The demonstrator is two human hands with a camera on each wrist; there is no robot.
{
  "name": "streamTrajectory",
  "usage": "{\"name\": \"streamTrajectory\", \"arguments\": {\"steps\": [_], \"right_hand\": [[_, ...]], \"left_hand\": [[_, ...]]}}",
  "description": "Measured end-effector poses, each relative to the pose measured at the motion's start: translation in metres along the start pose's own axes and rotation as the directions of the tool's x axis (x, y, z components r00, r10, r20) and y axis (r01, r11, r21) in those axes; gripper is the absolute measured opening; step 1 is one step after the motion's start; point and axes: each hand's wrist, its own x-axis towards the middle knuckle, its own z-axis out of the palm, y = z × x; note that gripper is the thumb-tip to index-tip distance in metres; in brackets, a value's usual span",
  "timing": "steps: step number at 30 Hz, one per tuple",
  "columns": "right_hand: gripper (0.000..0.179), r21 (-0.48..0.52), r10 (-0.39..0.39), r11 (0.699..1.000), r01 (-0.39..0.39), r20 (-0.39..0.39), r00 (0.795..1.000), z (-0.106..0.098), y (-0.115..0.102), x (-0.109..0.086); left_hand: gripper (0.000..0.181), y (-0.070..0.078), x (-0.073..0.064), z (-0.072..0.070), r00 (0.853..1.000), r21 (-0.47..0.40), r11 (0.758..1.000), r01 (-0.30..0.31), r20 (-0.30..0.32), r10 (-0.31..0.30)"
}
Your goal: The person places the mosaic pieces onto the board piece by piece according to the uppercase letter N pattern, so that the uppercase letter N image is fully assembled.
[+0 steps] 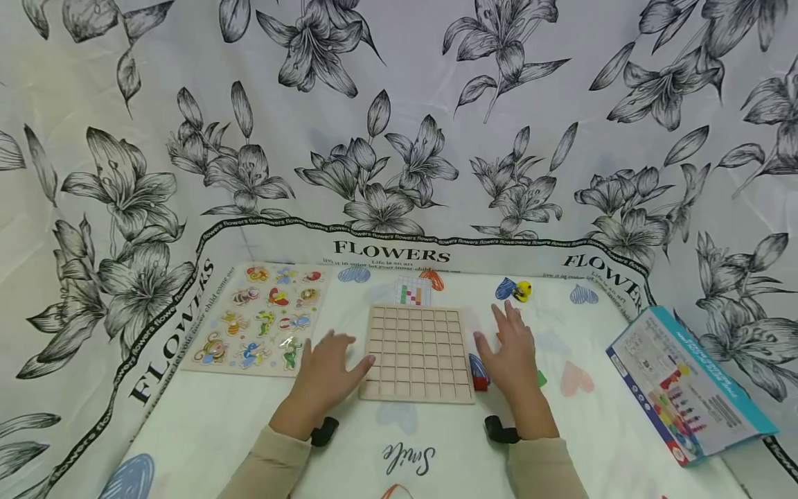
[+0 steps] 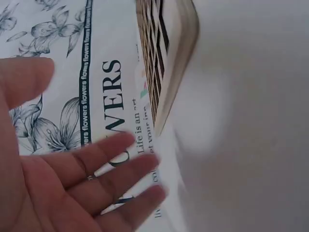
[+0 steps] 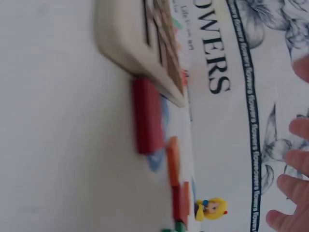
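A wooden grid board (image 1: 418, 353) lies on the table, its square compartments bare. My left hand (image 1: 327, 374) hovers by its left edge, fingers spread and holding nothing; the left wrist view shows the open palm (image 2: 63, 193). At the board's right side is my right hand (image 1: 512, 353), fingers extended and nothing in them. A red block (image 1: 480, 383) touches or nearly touches the board's lower right edge. Part of a green block (image 1: 541, 378) shows beside the right wrist. In the right wrist view, an orange block (image 3: 173, 162) and several others line up beyond the red one.
A small card with a coloured grid pattern (image 1: 413, 291) lies behind the board. To the left is a wooden insect puzzle (image 1: 262, 319). A yellow-haired figurine (image 1: 522, 291) stands beyond the right hand. A printed box (image 1: 692, 388) leans at the right.
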Motion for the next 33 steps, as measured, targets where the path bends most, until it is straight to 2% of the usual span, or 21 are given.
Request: {"name": "streamTrajectory", "arguments": {"steps": [3, 5, 8, 10, 13, 15, 19, 23, 27, 33], "right_hand": [[0.055, 0.069, 0.051, 0.997, -0.044, -0.098, 0.994, -0.015, 0.008, 0.007], [0.044, 0.086, 0.087, 0.993, -0.078, -0.109, 0.990, -0.025, 0.017, 0.012], [0.036, 0.070, 0.133, 0.989, -0.132, -0.019, 0.991, -0.033, 0.036, 0.021], [0.035, 0.039, 0.173, 0.984, -0.176, 0.082, 0.982, -0.034, 0.050, 0.025], [0.037, -0.002, 0.233, 0.971, -0.238, 0.208, 0.950, -0.030, 0.066, 0.031], [0.039, -0.014, 0.272, 0.960, -0.278, 0.265, 0.925, -0.025, 0.071, 0.035], [0.042, -0.045, 0.319, 0.946, -0.322, 0.324, 0.891, -0.019, 0.069, 0.044], [0.042, -0.126, 0.362, 0.932, -0.339, 0.346, 0.866, -0.012, 0.060, 0.052], [0.038, -0.161, 0.383, 0.924, -0.348, 0.343, 0.858, -0.007, 0.055, 0.056], [0.027, -0.122, 0.368, 0.930, -0.347, 0.325, 0.871, -0.004, 0.050, 0.061]], "left_hand": [[0.055, 0.001, 0.001, 0.004, 0.997, -0.127, 0.992, -0.024, 0.074, 0.034], [0.054, 0.000, 0.001, 0.007, 0.987, -0.146, 0.987, -0.060, 0.137, 0.080], [0.058, -0.001, 0.004, 0.011, 0.969, -0.121, 0.983, -0.140, 0.189, 0.161], [0.060, -0.002, 0.004, 0.012, 0.960, -0.103, 0.982, -0.158, 0.218, 0.177], [0.060, -0.002, 0.004, 0.012, 0.958, -0.086, 0.983, -0.160, 0.225, 0.176], [0.060, -0.002, 0.004, 0.012, 0.958, -0.085, 0.985, -0.153, 0.231, 0.168], [0.060, -0.001, 0.004, 0.012, 0.958, -0.101, 0.984, -0.146, 0.233, 0.166], [0.060, -0.002, 0.004, 0.013, 0.958, -0.115, 0.983, -0.142, 0.236, 0.166], [0.059, 0.000, 0.003, 0.013, 0.958, -0.128, 0.982, -0.139, 0.235, 0.166], [0.060, 0.001, 0.002, 0.009, 0.962, -0.120, 0.986, -0.119, 0.230, 0.144]]}}
